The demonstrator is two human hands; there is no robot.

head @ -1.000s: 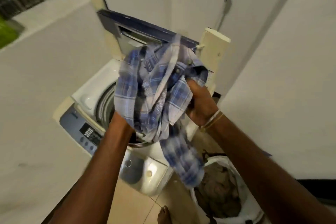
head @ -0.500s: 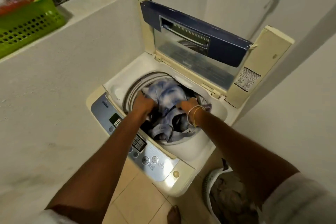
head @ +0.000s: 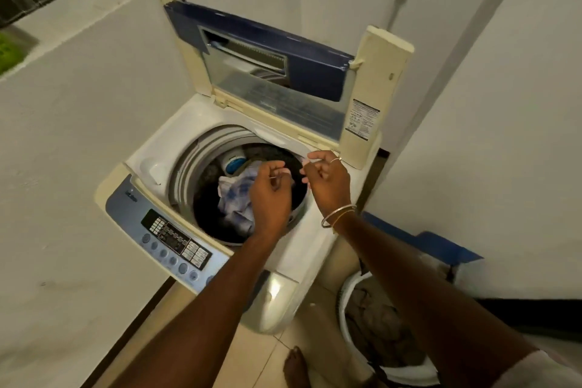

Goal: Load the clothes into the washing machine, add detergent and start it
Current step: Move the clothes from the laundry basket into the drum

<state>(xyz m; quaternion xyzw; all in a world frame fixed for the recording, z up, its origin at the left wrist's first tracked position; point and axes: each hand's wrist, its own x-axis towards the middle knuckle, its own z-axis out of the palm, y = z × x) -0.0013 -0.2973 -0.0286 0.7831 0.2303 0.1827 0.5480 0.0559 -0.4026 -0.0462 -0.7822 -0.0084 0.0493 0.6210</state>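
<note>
1. Change: a second ago both hands held the checked shirt (head: 234,197) bunched above the washing machine (head: 163,148). Half a second ago they pressed it into the drum (head: 185,167). It now lies inside the drum, clear of both hands.
2. Left hand (head: 271,195): raised over the drum opening, fingers loosely curled, gripping nothing.
3. Right hand (head: 327,183): over the drum's right rim, fingers loosely curled, also empty.
4. Task status, as I judge it: one garment is loaded. The laundry basket (head: 345,290) on the floor to the right still holds dark clothes (head: 378,327), so loading is unfinished. Detergent and start are not yet done. I see no detergent container.
5. Edges: the lid (head: 267,72) stands upright just behind the drum, its right post near the right hand. The control panel (head: 173,239) runs along the near edge, beside the left forearm. A wall sits close on the machine's left.
6. Open room: above the drum, and down the right side toward the basket. I would route the next reach there, keeping forearms off the panel buttons.
</note>
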